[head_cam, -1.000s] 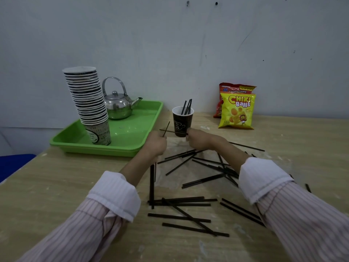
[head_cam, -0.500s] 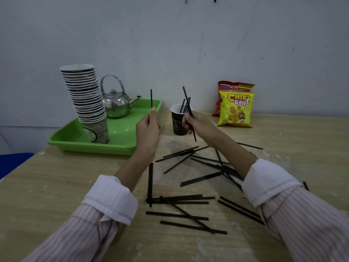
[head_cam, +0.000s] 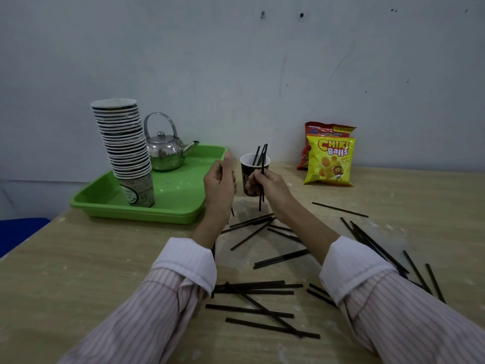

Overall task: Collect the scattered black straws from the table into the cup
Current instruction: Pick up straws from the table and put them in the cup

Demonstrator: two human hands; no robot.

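Right hand (head_cam: 270, 185) pinches thin black plastic straw (head_cam: 260, 202) before dark paper cup (head_cam: 246, 166); left hand (head_cam: 219, 185) grips second straw (head_cam: 232, 212) beside green plastic tray (head_cam: 178, 207).

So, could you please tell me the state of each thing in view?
cup, upright, partly filled
right hand, pinches upright straws by the cup
left hand, grips a straw
scattered straws, flat on the table
kettle, upright, lid on
stacked cups, inverted on the tray
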